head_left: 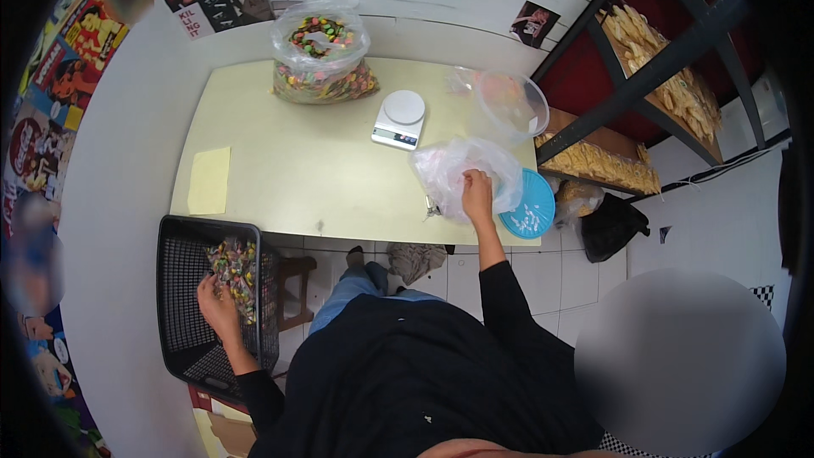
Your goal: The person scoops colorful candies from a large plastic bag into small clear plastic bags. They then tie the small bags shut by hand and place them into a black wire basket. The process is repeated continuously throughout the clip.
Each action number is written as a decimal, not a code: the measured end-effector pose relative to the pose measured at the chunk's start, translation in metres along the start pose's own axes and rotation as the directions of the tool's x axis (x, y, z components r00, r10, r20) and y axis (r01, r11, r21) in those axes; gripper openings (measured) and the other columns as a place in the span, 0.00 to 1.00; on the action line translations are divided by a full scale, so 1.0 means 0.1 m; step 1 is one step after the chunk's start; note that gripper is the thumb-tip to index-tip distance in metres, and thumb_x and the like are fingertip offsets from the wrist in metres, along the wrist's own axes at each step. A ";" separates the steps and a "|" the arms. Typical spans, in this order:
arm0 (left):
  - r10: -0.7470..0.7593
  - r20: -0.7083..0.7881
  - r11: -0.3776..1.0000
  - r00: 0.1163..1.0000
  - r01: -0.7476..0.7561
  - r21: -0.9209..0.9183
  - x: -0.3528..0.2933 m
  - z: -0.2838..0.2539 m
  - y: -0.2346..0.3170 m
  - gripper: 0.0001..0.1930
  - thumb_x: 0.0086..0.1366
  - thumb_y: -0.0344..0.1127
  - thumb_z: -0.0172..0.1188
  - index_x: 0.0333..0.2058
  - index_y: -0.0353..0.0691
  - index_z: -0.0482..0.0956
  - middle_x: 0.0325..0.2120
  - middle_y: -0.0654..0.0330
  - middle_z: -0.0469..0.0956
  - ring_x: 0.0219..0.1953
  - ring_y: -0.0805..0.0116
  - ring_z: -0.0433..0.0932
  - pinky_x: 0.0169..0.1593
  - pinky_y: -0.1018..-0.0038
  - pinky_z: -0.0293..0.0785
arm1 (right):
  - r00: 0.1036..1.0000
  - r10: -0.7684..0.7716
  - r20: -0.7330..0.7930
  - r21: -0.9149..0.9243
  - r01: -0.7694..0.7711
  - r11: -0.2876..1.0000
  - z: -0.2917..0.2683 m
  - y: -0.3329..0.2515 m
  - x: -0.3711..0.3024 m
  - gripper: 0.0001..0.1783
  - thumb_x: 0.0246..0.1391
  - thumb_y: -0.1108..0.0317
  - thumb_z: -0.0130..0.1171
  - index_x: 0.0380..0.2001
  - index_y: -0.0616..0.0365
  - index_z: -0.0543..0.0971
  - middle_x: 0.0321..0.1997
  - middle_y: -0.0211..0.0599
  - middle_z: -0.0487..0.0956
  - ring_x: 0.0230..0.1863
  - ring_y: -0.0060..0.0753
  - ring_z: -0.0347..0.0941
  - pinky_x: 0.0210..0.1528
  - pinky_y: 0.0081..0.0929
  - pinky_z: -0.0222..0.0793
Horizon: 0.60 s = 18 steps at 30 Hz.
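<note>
At the left, my left hand (pixel 219 312) reaches into a black plastic basket (pixel 174 288). Its fingers are apart, beside a heap of small clear packs of colourful candies (pixel 233 263); I see no pack in its grasp. Over the table's right part, my right hand (pixel 477 195) dips into a crumpled clear plastic bag (pixel 441 165). The fingers there are bent together, and what they hold is too small or hidden to name. A white digital scale (pixel 398 125) stands left of that bag.
On the pale yellow table (pixel 288 170) are a big open bag of candies (pixel 326 80), a yellow sheet (pixel 209 181), a clear tub (pixel 530 106) and a blue lid with white bits (pixel 530 203). A dark shelf rack (pixel 610 110) rises at the right. A brown stool (pixel 294 293) stands below.
</note>
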State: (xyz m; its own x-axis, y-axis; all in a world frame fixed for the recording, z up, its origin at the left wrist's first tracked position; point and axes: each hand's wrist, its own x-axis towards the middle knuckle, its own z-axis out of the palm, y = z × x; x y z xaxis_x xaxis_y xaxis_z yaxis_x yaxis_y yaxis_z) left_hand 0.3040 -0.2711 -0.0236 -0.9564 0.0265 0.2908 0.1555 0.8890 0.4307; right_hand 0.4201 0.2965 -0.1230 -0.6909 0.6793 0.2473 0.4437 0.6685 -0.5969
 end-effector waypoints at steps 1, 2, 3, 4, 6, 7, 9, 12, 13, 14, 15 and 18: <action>0.037 0.032 0.999 0.999 -0.035 -0.033 0.05 0.10 0.06 0.15 0.54 0.25 0.62 0.42 0.30 0.77 0.47 0.46 0.74 0.49 0.47 0.74 0.53 0.62 0.68 | 0.998 0.059 0.000 -0.068 -0.059 0.996 0.02 0.22 0.04 0.12 0.49 0.77 0.56 0.39 0.60 0.77 0.43 0.48 0.75 0.46 0.52 0.70 0.50 0.44 0.65; 0.068 0.061 0.996 0.996 -0.064 -0.066 0.08 0.20 0.16 0.15 0.54 0.25 0.62 0.42 0.31 0.77 0.47 0.46 0.74 0.49 0.47 0.74 0.53 0.62 0.68 | 0.993 0.115 0.002 -0.134 -0.114 0.984 0.06 0.41 0.08 0.13 0.49 0.77 0.56 0.40 0.60 0.77 0.43 0.48 0.75 0.46 0.52 0.70 0.51 0.44 0.65; 0.098 0.089 0.991 0.991 -0.089 -0.101 0.10 0.26 0.34 0.15 0.54 0.25 0.62 0.42 0.31 0.77 0.47 0.47 0.74 0.49 0.47 0.74 0.53 0.62 0.68 | 0.986 0.168 -0.001 -0.203 -0.165 0.965 0.10 0.55 0.10 0.13 0.49 0.76 0.57 0.41 0.60 0.77 0.44 0.48 0.75 0.46 0.52 0.70 0.51 0.44 0.65; 0.069 0.164 0.979 0.984 -0.035 -0.200 0.12 0.29 0.53 0.14 0.54 0.25 0.62 0.42 0.32 0.77 0.45 0.48 0.75 0.47 0.47 0.74 0.52 0.61 0.68 | 0.973 0.229 0.026 -0.253 -0.215 0.943 0.15 0.67 0.11 0.17 0.48 0.70 0.63 0.42 0.61 0.76 0.48 0.50 0.74 0.49 0.53 0.70 0.52 0.44 0.66; 0.136 0.199 0.976 0.971 -0.096 -0.198 0.16 0.43 0.62 0.14 0.54 0.25 0.61 0.41 0.33 0.78 0.43 0.49 0.76 0.47 0.48 0.74 0.51 0.60 0.68 | 0.943 0.332 0.024 -0.235 -0.317 0.919 0.27 0.63 0.16 0.21 0.45 0.67 0.67 0.43 0.60 0.76 0.48 0.50 0.75 0.50 0.52 0.71 0.51 0.43 0.67; 0.169 0.216 0.972 0.962 -0.126 -0.200 0.19 0.51 0.64 0.13 0.54 0.25 0.61 0.41 0.33 0.78 0.43 0.49 0.77 0.46 0.48 0.74 0.51 0.60 0.68 | 0.924 0.381 0.021 -0.227 -0.367 0.902 0.31 0.60 0.18 0.23 0.44 0.66 0.69 0.44 0.60 0.75 0.48 0.50 0.75 0.50 0.52 0.72 0.51 0.43 0.68; 0.231 0.233 0.963 0.944 -0.189 -0.191 0.34 0.62 0.71 0.13 0.55 0.26 0.61 0.41 0.33 0.78 0.38 0.49 0.78 0.44 0.48 0.75 0.50 0.61 0.69 | 0.910 0.413 0.038 -0.135 -0.405 0.904 0.35 0.60 0.22 0.26 0.42 0.64 0.71 0.44 0.60 0.75 0.46 0.50 0.77 0.49 0.51 0.74 0.49 0.42 0.69; 0.261 0.248 0.959 0.933 -0.221 -0.178 0.53 0.69 0.81 0.12 0.56 0.27 0.61 0.40 0.33 0.78 0.37 0.49 0.78 0.42 0.48 0.76 0.50 0.60 0.69 | 0.903 0.430 0.017 -0.069 -0.428 0.901 0.32 0.63 0.23 0.26 0.40 0.63 0.72 0.44 0.60 0.75 0.38 0.47 0.80 0.43 0.48 0.77 0.45 0.37 0.72; 0.267 0.255 0.958 0.929 -0.226 -0.179 0.60 0.72 0.82 0.12 0.57 0.28 0.61 0.40 0.34 0.78 0.37 0.49 0.78 0.43 0.48 0.76 0.52 0.58 0.67 | 0.902 0.431 0.001 -0.059 -0.430 0.901 0.29 0.65 0.23 0.26 0.40 0.63 0.72 0.43 0.61 0.75 0.35 0.45 0.81 0.40 0.48 0.78 0.44 0.36 0.72; 0.274 0.263 0.956 0.925 -0.231 -0.183 0.66 0.76 0.84 0.12 0.58 0.29 0.61 0.41 0.35 0.78 0.38 0.50 0.78 0.44 0.48 0.75 0.54 0.56 0.66 | 0.895 0.445 -0.023 -0.029 -0.445 0.895 0.25 0.69 0.23 0.24 0.42 0.63 0.71 0.42 0.60 0.76 0.34 0.45 0.81 0.39 0.46 0.79 0.43 0.35 0.72; 0.277 0.273 0.952 0.921 -0.225 -0.205 0.74 0.80 0.86 0.11 0.58 0.30 0.61 0.41 0.35 0.79 0.38 0.50 0.78 0.43 0.48 0.75 0.55 0.55 0.65 | 0.887 0.460 -0.047 0.001 -0.460 0.888 0.20 0.73 0.23 0.23 0.43 0.64 0.70 0.42 0.60 0.76 0.34 0.45 0.82 0.39 0.45 0.79 0.43 0.34 0.72; 0.317 0.299 0.927 0.900 -0.228 -0.297 0.97 0.97 0.96 0.11 0.58 0.30 0.61 0.40 0.36 0.79 0.37 0.51 0.78 0.43 0.49 0.76 0.56 0.54 0.65 | 0.870 0.478 -0.118 0.090 -0.470 0.878 0.05 0.74 0.23 0.18 0.47 0.67 0.67 0.41 0.61 0.76 0.32 0.45 0.82 0.36 0.42 0.79 0.41 0.34 0.72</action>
State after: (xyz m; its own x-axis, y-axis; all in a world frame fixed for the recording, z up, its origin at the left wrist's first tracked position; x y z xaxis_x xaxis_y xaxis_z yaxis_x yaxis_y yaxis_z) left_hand 0.2020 -0.1391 -0.0367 -0.8853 0.4426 0.1426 0.4357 0.6823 0.5871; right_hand 0.4346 0.3600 -0.1655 -0.3217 0.9466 0.0194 0.6630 0.2399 -0.7092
